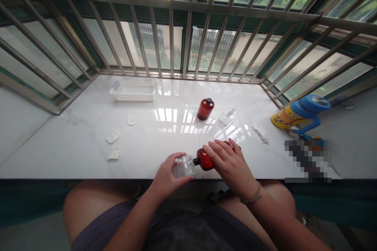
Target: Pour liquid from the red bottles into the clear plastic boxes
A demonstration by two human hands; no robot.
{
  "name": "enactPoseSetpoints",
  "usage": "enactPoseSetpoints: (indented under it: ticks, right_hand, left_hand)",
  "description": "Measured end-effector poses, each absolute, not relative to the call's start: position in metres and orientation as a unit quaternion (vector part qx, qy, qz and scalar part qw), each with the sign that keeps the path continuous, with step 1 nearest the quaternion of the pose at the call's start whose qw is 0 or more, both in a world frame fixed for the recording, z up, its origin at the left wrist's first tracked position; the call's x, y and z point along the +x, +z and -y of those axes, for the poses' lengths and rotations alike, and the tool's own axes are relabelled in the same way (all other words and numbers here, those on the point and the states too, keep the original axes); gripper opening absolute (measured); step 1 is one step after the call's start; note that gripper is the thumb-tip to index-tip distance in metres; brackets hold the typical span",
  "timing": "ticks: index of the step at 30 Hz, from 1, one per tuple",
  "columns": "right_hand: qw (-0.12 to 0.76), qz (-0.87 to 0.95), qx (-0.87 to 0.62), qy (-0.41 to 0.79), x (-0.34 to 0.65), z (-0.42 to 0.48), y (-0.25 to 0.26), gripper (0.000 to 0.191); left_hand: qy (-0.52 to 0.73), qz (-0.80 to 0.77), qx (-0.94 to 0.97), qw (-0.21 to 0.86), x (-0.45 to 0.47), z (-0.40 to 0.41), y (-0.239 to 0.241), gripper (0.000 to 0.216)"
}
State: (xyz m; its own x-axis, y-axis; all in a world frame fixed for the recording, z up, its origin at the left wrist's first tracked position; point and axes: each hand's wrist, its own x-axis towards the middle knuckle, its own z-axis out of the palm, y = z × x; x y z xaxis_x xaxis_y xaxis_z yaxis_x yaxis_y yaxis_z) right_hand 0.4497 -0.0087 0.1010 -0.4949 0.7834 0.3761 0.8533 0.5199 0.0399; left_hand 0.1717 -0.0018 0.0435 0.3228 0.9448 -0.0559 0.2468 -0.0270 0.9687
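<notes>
My right hand (228, 162) is wrapped over a small red bottle (205, 159) lying tipped on its side, neck pointing left. My left hand (169, 174) grips a small clear plastic container (186, 166) held against the bottle's dark neck. Both hands are at the near edge of the white marble sill (165, 141). A second red bottle (205, 109) with a black cap stands upright farther back, in the middle of the sill.
A white plastic basket (134, 90) sits at the back left. Several white cotton pads (113, 137) lie on the left, another (260, 132) on the right. Clear packaging (227, 117) lies by the upright bottle. A yellow and blue toy (300, 115) rests at right. Metal window bars (188, 47) enclose the sill.
</notes>
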Motion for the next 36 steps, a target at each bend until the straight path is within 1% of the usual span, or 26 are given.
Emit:
enactPoseSetpoints:
  ticks: [36]
  right_hand:
    - [0.158, 0.86, -0.472, -0.113, 0.4507, 0.0081, 0.0994, 0.045]
  left_hand:
    - [0.332, -0.475, 0.639, 0.506, 0.1715, 0.0009, 0.0382, 0.071]
